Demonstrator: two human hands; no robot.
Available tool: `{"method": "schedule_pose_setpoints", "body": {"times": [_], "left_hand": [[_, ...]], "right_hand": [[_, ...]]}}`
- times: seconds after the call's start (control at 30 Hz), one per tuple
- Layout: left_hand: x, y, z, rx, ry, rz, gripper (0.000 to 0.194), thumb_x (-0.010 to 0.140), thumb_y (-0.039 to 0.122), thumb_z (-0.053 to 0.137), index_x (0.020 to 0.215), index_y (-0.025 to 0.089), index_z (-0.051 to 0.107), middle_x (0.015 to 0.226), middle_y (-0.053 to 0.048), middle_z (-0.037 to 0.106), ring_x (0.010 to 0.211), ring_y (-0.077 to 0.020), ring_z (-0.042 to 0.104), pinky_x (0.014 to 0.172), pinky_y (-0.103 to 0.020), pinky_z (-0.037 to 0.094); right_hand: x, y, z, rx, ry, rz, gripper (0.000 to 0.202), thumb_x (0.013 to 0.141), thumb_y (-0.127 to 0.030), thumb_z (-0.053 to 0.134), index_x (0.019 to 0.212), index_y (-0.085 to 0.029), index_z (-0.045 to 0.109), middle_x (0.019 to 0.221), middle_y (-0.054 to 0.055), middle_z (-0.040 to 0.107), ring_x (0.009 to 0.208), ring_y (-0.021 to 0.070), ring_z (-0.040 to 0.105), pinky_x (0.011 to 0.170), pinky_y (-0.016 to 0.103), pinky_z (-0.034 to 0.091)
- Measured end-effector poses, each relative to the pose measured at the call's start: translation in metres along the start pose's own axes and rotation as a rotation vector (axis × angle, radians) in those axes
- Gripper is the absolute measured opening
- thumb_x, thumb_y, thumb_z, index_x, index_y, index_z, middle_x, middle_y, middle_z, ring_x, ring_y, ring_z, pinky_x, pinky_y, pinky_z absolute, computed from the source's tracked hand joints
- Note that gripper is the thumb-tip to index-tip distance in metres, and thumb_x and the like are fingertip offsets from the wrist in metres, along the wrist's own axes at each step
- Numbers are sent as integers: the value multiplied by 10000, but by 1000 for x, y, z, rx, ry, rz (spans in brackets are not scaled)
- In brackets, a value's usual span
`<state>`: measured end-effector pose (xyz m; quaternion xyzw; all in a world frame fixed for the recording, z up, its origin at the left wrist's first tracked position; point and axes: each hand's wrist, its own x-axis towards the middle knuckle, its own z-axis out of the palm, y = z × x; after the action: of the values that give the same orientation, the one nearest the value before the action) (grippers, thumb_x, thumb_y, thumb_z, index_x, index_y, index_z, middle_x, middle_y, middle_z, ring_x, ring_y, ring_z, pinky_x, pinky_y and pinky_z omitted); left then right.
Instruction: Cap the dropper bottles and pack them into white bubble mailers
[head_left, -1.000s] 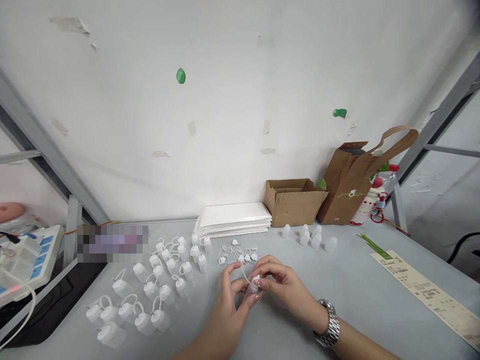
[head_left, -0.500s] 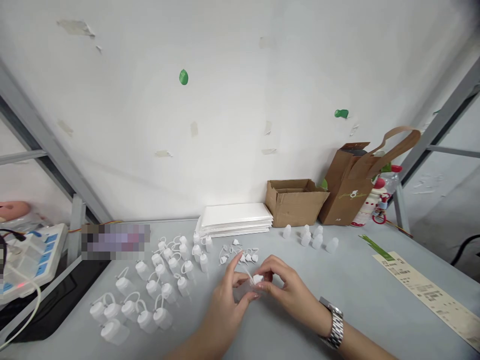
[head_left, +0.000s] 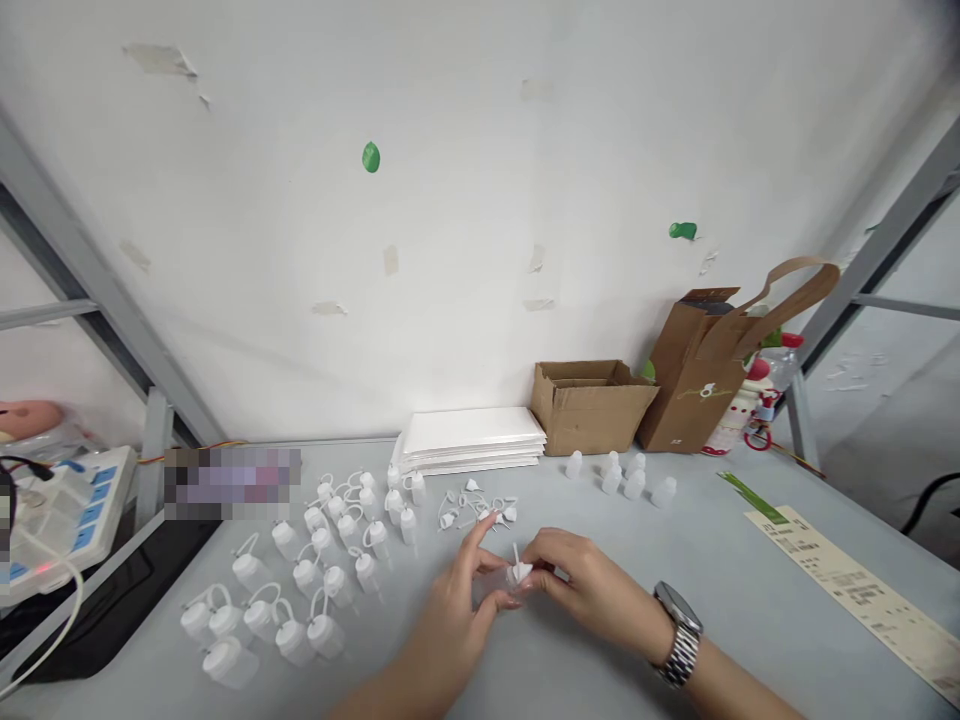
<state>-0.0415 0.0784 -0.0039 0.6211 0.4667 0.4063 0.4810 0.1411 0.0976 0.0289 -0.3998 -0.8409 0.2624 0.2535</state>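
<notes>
A small translucent bottle (head_left: 491,585) lies on its side between the thumb and fingers of my left hand (head_left: 459,600), its mouth toward the right. My right hand (head_left: 577,572) pinches a white cap (head_left: 519,573) at the bottle's mouth, and a thin white strap sticks up from it. Just beyond my hands lies a small pile of white caps with looped straps (head_left: 484,512). To the left stand several bottles with white caps and looped straps (head_left: 322,545). Several bottles without straps (head_left: 634,484) stand at the back right.
A stack of white envelopes (head_left: 472,437), an open cardboard box (head_left: 592,415) and a brown paper bag (head_left: 686,390) line the wall. A long printed paper strip (head_left: 847,590) lies at the right. A power strip (head_left: 90,510) and a black object (head_left: 112,610) are at the left.
The bottle in my left hand is now tilted sideways and shows more. My right hand has turned slightly, with its wrist a little further right, and the strap now points upward.
</notes>
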Motion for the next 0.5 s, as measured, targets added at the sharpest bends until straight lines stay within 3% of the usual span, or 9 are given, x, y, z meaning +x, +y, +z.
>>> {"method": "schedule_pose_setpoints", "body": {"times": [0.17,0.27,0.5], "left_hand": [[0,-2,-3,76,22,37,579,764,141,513,1304,286,364,925,-24,621,902,-199,597,860,-366,475],[1,-2,-4,66,-12,21,575,784,164,504,1323,267,331,923,-29,633,894,-201,605,872,-372,461],[3,-2,-4,35,-39,-28,577,768,160,516,1313,277,367,928,-18,647,772,-180,645,822,-345,481]], "right_hand": [[-1,2,7,-19,57,65,98,855,-249,521,849,-188,598,776,46,629,714,175,570,651,293,462],[-1,1,6,49,68,31,125,855,-222,523,951,-202,600,820,44,639,758,171,585,695,288,471],[0,1,-3,78,7,-52,174,882,-221,480,950,-221,639,806,34,650,753,155,598,702,274,476]]}}
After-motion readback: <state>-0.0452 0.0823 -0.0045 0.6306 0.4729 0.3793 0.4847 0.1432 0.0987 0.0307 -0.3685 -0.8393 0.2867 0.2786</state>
